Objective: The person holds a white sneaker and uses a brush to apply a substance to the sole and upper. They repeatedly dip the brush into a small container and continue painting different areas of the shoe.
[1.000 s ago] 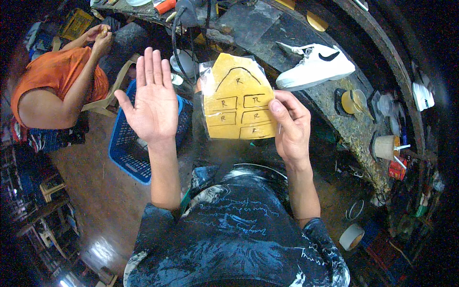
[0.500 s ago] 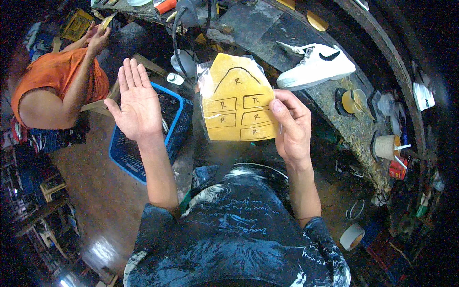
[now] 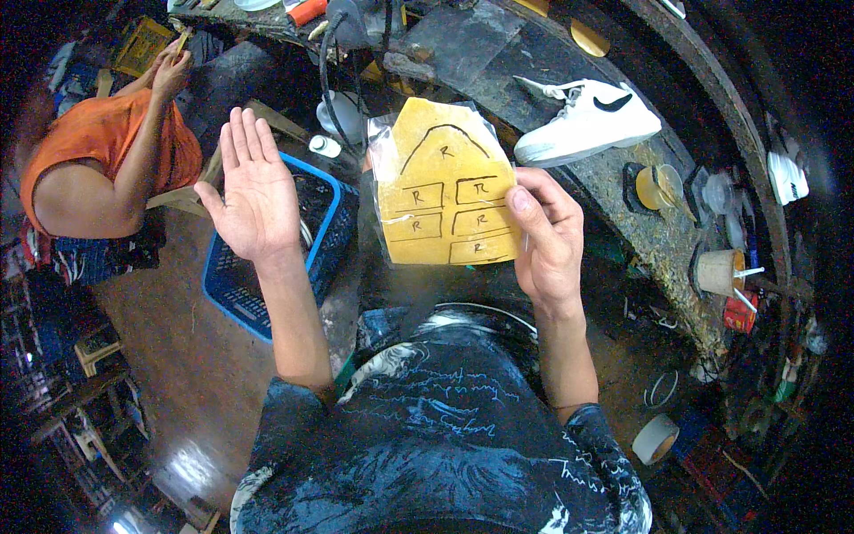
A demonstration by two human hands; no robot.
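My right hand (image 3: 550, 236) pinches the right edge of a yellow card (image 3: 445, 191) between thumb and fingers. The card has a pointed top, is wrapped in clear plastic, and carries hand-drawn black boxes and an arch. It is held up in front of my chest. My left hand (image 3: 255, 191) is raised with its palm showing and fingers stretched, holding nothing. Below and behind that hand is a blue plastic basket (image 3: 336, 209), its contents mostly dark. A white sneaker (image 3: 592, 125) with a black mark lies on the workbench, beyond the card to the right.
The worn workbench (image 3: 614, 205) curves along the far and right sides. On it stand a jar of yellowish liquid (image 3: 658, 188) and a beige cup (image 3: 719, 272) with brushes. A tape roll (image 3: 656, 440) is low right. A person in orange (image 3: 116, 151) sits at left. A white bottle (image 3: 326, 146) stands near the basket.
The yellow card and my right hand have shifted very slightly right. My left hand stays almost still. The person in orange has lowered their hands a little and moved them left.
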